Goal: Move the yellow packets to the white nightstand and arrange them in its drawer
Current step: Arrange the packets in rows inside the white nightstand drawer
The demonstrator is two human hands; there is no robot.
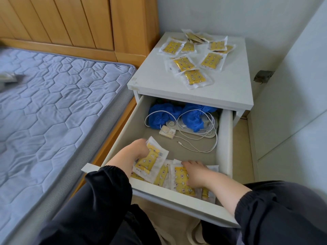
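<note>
Reaching into the pulled-out drawer (225, 138) of a white nightstand (159, 84), a person sorts sachets beside a bed. The left hand (137, 150) curls its fingers round one yellow packet (150, 160) and holds it tilted over the drawer's front left corner, apparently to slot it in beside those already laid down. The right hand (194, 172) lies with fingers spread on the row of packets (163, 175) along the drawer's front edge. It grasps nothing and seems to steady the overlapping pile so that it does not slide.

A scatter of loose packets (193, 77) lies on the nightstand's flat top, some overlapping, so the job looks only partly done.

Each packet is a flat rectangle with a glossy yellow printed core sealed inside a crinkled, translucent sleeve that has a wide border. The film looks slick and likely to slip when stacked.

The drawer is a smooth, pale box. At its back sit crumpled blue cloth (160, 117), a looped white cable (203, 146) and a small white box (167, 132), which leaves only the front strip free for the packets.

To the left is a grey-blue mattress (53, 94) quilted in hexagons, set against a slatted wooden headboard (70, 20).
</note>
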